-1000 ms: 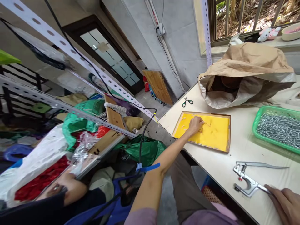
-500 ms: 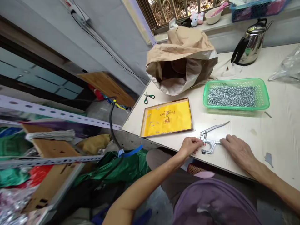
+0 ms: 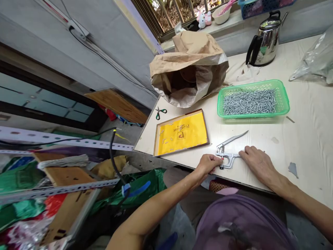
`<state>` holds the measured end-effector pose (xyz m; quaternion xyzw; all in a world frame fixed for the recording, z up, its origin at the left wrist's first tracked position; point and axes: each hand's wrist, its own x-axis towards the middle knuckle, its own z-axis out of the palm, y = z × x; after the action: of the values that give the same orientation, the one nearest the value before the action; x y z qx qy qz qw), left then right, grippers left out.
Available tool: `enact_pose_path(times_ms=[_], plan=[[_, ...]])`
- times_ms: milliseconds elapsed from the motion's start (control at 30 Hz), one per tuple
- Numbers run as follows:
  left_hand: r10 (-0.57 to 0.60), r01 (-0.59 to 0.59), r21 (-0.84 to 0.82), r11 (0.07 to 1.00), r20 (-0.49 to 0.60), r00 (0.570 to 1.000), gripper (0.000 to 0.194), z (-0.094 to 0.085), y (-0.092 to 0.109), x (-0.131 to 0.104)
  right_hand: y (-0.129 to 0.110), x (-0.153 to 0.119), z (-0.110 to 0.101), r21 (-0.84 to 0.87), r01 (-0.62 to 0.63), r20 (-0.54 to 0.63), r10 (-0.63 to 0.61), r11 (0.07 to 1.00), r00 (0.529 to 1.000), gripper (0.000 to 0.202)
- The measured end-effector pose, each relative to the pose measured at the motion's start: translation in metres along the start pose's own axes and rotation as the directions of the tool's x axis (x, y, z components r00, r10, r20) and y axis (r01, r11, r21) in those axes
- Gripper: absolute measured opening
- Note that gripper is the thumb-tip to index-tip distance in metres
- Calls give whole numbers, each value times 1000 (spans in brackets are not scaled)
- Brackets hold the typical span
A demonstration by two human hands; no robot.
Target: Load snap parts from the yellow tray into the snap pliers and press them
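A pair of silver snap pliers [image 3: 229, 160] lies on the table, its two handles spread apart and a spring and a small red part showing at the jaws. My left hand [image 3: 208, 164] is closed in a pinch right at the jaws; whatever sits between thumb and fingers is too small to make out. On the other side, my right hand [image 3: 256, 160] rests on the table with its fingers closed over the end of the lower handle. A shallow box [image 3: 182, 133] with a yellow bottom and a few small pale pieces stands left of the pliers.
Behind the pliers sits a green basket [image 3: 287, 100] of small metal pieces. Green-handled scissors [image 3: 160, 111] lie near the left table edge. An open paper sack [image 3: 192, 69], a steel kettle [image 3: 267, 41] and a clear plastic bag [image 3: 317, 59] stand farther back.
The head view has shifted, so the table things sit a little farther left. My left fingertips have moved slightly down along the jaws. My right hand stays at the handle end.
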<state>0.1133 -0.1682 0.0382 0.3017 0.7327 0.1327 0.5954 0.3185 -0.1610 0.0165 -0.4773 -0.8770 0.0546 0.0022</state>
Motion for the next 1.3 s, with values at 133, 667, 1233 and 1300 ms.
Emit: enact_pose_path(times_ms=[133,667,1233,1300], plan=[[-34,34,-22,999,10,999,15,3,-2,1,1,-1,2,14,26,-30,-25,1000,999,21],[-176,118,291,949,182,967,18,-16,14,24,-2,-2,8,-19,19,-52,-20,1000,998,23],[-191,118,298,947,230,954,23,-16,13,22,21,53,-14,23,102,-43,-101,995,994,29],[-185,110,305,946,228,956,24,-15,14,19,24,64,-10,-6,138,-24,-139,990,990,25]])
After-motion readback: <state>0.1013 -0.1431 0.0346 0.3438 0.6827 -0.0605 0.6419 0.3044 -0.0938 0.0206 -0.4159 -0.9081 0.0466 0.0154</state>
